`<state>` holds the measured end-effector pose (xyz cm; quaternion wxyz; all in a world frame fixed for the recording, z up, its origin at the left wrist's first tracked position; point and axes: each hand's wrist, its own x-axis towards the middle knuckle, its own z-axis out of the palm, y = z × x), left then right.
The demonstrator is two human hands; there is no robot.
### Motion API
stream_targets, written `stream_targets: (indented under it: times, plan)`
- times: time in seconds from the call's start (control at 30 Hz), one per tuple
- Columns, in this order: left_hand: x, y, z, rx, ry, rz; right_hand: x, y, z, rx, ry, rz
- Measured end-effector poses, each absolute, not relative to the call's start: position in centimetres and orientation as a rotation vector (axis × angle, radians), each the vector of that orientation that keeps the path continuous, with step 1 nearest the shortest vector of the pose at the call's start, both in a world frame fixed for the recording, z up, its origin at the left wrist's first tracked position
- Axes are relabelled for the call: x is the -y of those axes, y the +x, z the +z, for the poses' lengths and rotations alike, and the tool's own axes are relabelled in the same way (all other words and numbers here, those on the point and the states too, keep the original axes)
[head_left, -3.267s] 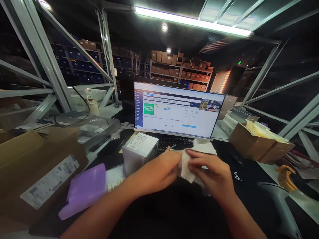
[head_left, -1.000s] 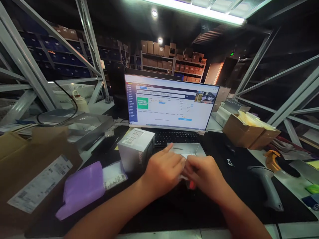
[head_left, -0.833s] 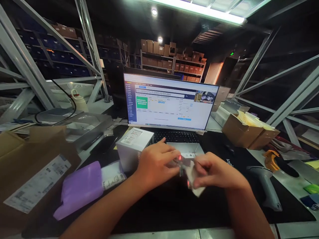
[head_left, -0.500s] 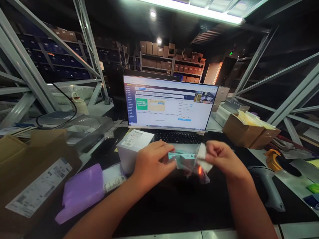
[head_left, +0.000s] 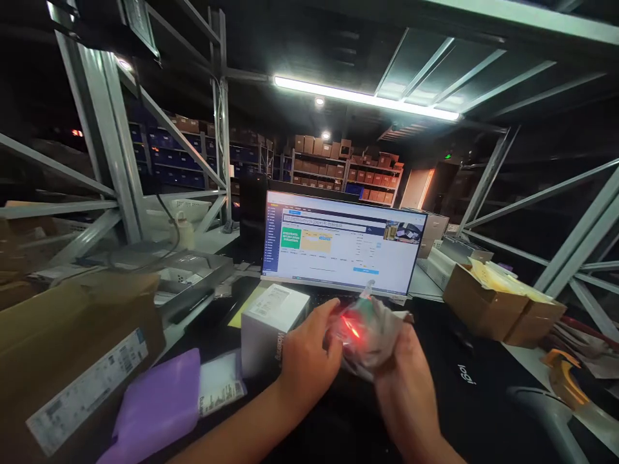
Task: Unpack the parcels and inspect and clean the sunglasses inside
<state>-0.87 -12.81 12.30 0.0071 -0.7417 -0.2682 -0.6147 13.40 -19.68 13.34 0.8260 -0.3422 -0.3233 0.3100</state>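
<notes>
A crumpled clear plastic bag (head_left: 370, 338) is raised between my hands in front of the monitor, blurred by motion. Something greenish shows through it, and a bright red streak lies across its left side. My left hand (head_left: 309, 354) pinches the bag's left edge between thumb and fingers. From the right and below, my right hand (head_left: 409, 374) grips the bag's other side; its fingers are partly hidden. Just left of my left hand stands a white box (head_left: 264, 341) with a label on top. A purple padded pouch (head_left: 159, 393) and a small labelled packet (head_left: 220, 383) lie farther left.
Behind the bag is a lit monitor (head_left: 338, 241). An open cardboard box (head_left: 91, 367) fills the left. On the right are a grey handheld scanner (head_left: 546, 412), a yellow-and-black tape dispenser (head_left: 568, 380) and a cardboard box (head_left: 476, 303) with yellowish packets. A black mat (head_left: 464, 399) covers the desk.
My right hand has turned and come in closer to my left, now under the bag. The bag has been lifted and bunched up. The camera view has tilted upward.
</notes>
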Motion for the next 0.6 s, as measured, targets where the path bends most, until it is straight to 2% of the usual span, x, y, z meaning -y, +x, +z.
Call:
stream_targets:
  times: [0.27,0.47,0.6]
  plan:
    - [13.0,-0.4,11.1,0.634,-2.403,-1.816,19.9,10.6,10.7,1.021,-1.141,0.412]
    - [13.4,0.4,10.6,0.526,-2.478,-1.756,19.4,13.4,13.4,0.777,-0.839,0.776]
    - [13.8,0.4,10.5,0.497,-2.544,-1.728,19.5,13.2,12.9,0.753,-0.844,0.674]
